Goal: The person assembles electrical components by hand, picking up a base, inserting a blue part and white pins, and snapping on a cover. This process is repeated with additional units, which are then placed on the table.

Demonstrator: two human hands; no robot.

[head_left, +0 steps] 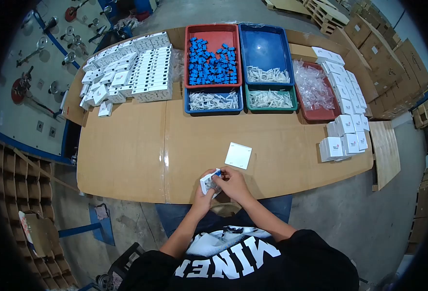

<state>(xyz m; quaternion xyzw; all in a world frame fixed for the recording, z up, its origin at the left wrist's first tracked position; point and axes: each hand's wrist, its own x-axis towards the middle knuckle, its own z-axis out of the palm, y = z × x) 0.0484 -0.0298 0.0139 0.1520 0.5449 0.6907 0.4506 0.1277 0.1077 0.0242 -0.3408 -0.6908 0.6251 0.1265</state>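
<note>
My left hand (pixel 202 198) is closed around a white square plastic housing (pixel 205 186), held tilted above the table's front edge. What lies inside the housing is hard to make out. At its upper edge shows a small blue plastic part (pixel 218 172), with the pinched fingers of my right hand (pixel 234 184) on it. Just beyond my hands, a flat white square plate (pixel 238 155) lies on the cardboard-covered table (pixel 126 155).
At the back stand a red tray (pixel 187 58) of blue plastic parts, and blue (pixel 264 43) and green (pixel 271 110) trays with white pieces. A red tray (pixel 324 115) holds clear bags. White boxes are stacked left (pixel 151 72) and right (pixel 342 126).
</note>
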